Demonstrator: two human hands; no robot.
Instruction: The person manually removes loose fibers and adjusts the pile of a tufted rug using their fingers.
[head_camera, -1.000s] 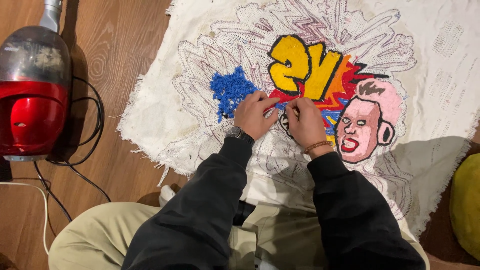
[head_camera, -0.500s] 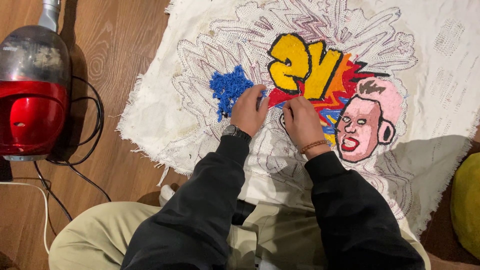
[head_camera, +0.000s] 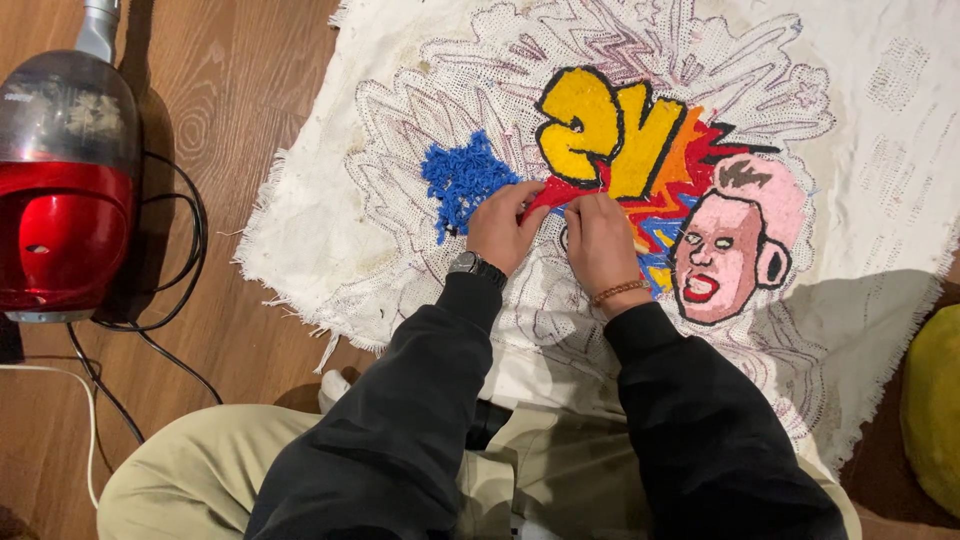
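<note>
hands (head_camera: 500, 225) (head_camera: 597, 240) still pinching rug (head_camera: 400, 250); unmoved

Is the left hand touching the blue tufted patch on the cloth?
Touching. In the head view the left hand rests on the tufted cloth, its knuckles meeting the right edge of the blue tufted patch with no gap visible.

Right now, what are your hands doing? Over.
Left hand and right hand pinching at the rug cloth, red patch. Red vacuum off left, clear.
</note>
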